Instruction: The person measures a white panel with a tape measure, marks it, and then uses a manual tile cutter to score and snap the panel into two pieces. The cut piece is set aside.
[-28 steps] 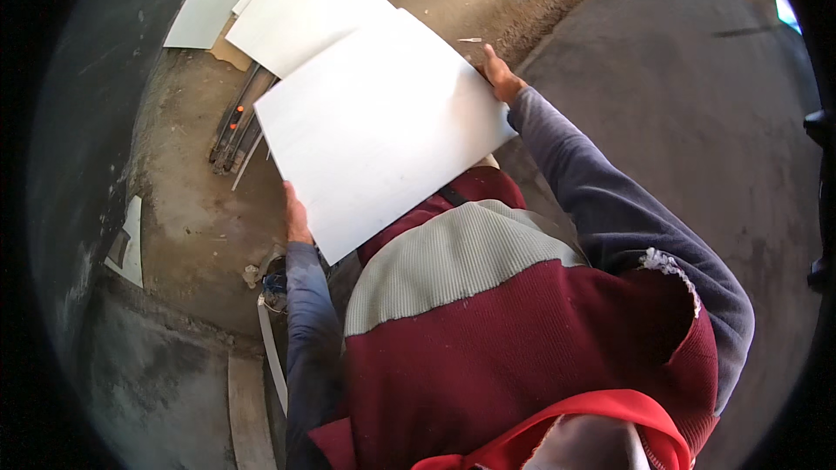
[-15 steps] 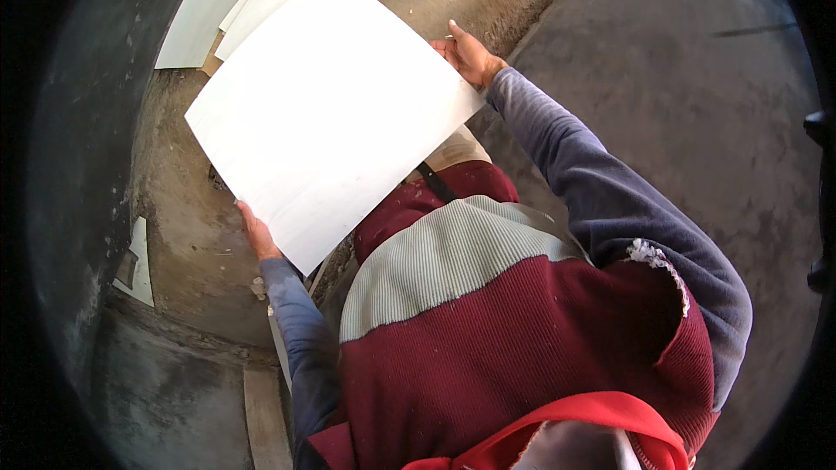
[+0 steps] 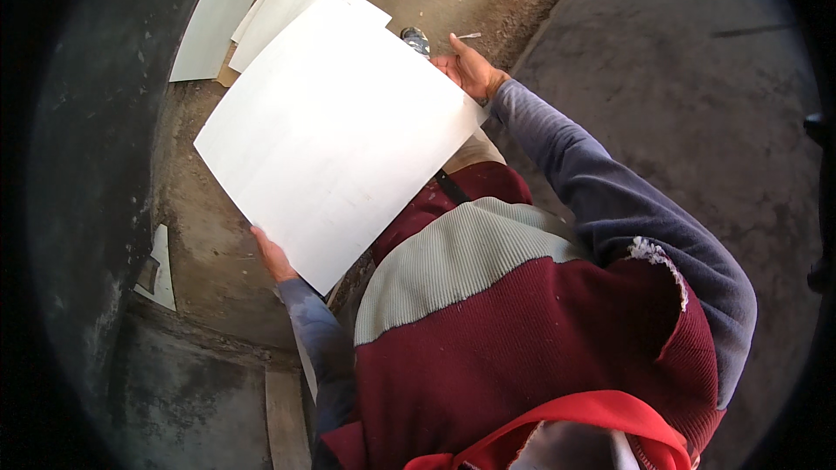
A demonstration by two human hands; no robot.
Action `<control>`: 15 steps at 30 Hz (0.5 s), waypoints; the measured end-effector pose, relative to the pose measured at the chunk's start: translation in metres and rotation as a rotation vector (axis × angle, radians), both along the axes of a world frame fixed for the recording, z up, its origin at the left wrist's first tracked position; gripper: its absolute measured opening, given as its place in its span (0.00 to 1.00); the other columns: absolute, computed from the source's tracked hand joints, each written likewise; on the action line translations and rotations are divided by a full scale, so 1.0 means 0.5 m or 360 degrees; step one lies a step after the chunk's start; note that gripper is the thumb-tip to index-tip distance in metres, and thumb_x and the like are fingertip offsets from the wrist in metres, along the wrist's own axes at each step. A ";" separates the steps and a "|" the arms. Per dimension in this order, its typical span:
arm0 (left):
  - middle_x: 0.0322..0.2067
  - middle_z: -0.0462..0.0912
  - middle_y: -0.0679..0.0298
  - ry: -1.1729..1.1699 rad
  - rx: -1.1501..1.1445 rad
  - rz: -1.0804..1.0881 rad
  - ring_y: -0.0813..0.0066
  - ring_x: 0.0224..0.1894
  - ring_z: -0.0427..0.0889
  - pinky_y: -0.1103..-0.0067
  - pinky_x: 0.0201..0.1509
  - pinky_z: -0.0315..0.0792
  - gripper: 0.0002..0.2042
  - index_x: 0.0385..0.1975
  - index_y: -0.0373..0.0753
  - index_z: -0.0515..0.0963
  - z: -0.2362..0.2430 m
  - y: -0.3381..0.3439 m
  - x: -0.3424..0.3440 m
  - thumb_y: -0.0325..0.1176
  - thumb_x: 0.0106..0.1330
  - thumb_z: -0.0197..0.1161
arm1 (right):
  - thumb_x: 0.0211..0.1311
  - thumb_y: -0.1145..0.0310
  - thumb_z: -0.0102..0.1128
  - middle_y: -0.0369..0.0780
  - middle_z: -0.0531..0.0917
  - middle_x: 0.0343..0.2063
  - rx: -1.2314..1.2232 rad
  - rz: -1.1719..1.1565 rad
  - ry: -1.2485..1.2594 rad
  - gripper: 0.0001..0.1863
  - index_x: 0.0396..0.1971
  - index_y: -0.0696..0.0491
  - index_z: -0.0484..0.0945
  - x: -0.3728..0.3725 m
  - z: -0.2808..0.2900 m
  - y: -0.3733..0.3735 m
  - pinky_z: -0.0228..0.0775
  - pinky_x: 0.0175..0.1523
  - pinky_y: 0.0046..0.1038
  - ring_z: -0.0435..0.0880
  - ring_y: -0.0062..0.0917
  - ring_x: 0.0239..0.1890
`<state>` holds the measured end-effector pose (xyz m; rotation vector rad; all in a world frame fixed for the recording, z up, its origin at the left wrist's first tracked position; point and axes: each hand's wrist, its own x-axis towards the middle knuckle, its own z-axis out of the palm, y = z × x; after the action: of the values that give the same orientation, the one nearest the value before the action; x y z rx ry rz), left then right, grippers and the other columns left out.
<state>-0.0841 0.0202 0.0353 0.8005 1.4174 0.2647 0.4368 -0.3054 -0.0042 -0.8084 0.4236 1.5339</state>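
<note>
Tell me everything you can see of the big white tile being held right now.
The large white tile is a flat, thin, roughly square slab with a smooth, matte-looking face and straight edges; no chips or cracks show. It is held off the floor in front of the person's chest, turned so its corners point outward. The left hand supports its lower-left edge from beneath, and the right hand steadies its upper-right edge. It hides part of the white tiles lying on the dusty floor beyond.

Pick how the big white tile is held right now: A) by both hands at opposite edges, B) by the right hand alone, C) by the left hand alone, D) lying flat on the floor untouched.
A: the left hand grips the near-left edge of the white tile and the right hand grips its far-right edge, with the tile raised off the floor.
</note>
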 end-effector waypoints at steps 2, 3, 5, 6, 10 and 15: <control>0.71 0.70 0.52 0.0041 0.0019 -0.0003 0.60 0.69 0.72 0.69 0.73 0.65 0.39 0.73 0.27 0.63 0.008 -0.009 -0.003 0.62 0.82 0.44 | 0.80 0.32 0.20 0.60 0.77 0.64 -0.0180 -0.0058 0.0008 0.53 0.72 0.75 0.56 -0.011 0.009 0.007 0.71 0.74 0.34 0.80 0.38 0.67; 0.70 0.71 0.52 0.0024 0.0057 0.0014 0.60 0.68 0.72 0.69 0.72 0.66 0.39 0.73 0.26 0.64 0.010 -0.014 -0.002 0.62 0.82 0.44 | 0.80 0.33 0.20 0.59 0.77 0.64 -0.0145 -0.0055 -0.0040 0.53 0.72 0.75 0.57 -0.013 0.015 0.016 0.69 0.74 0.34 0.79 0.38 0.67; 0.69 0.72 0.52 0.0022 0.0126 0.0027 0.60 0.67 0.73 0.69 0.71 0.66 0.39 0.72 0.26 0.65 0.012 -0.017 -0.002 0.61 0.82 0.43 | 0.81 0.33 0.22 0.58 0.77 0.65 -0.0240 -0.0056 -0.0111 0.52 0.71 0.75 0.59 -0.023 0.033 0.021 0.66 0.76 0.33 0.78 0.37 0.69; 0.69 0.73 0.52 0.0036 0.0151 0.0021 0.61 0.67 0.73 0.69 0.71 0.66 0.39 0.71 0.26 0.66 0.009 -0.017 -0.002 0.61 0.83 0.43 | 0.80 0.32 0.22 0.58 0.77 0.65 -0.0238 -0.0040 -0.0143 0.53 0.71 0.75 0.60 -0.026 0.040 0.023 0.67 0.75 0.33 0.78 0.36 0.69; 0.68 0.73 0.52 0.0019 0.0127 0.0002 0.62 0.66 0.74 0.70 0.70 0.67 0.37 0.69 0.26 0.68 -0.006 -0.012 -0.010 0.60 0.83 0.44 | 0.79 0.30 0.24 0.55 0.78 0.65 -0.0348 -0.0009 -0.0214 0.54 0.70 0.74 0.63 -0.033 0.063 0.024 0.67 0.74 0.32 0.80 0.35 0.67; 0.67 0.75 0.53 0.0107 0.0270 -0.0042 0.63 0.65 0.75 0.71 0.70 0.67 0.37 0.69 0.27 0.70 0.000 -0.013 -0.007 0.60 0.83 0.45 | 0.77 0.27 0.32 0.50 0.82 0.62 -0.0502 -0.0050 -0.0219 0.53 0.67 0.69 0.70 -0.040 0.076 0.031 0.69 0.72 0.31 0.82 0.32 0.63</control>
<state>-0.0877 0.0135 0.0352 0.9741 1.4597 0.3442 0.4170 -0.2897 0.0337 -1.1399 0.5822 1.3902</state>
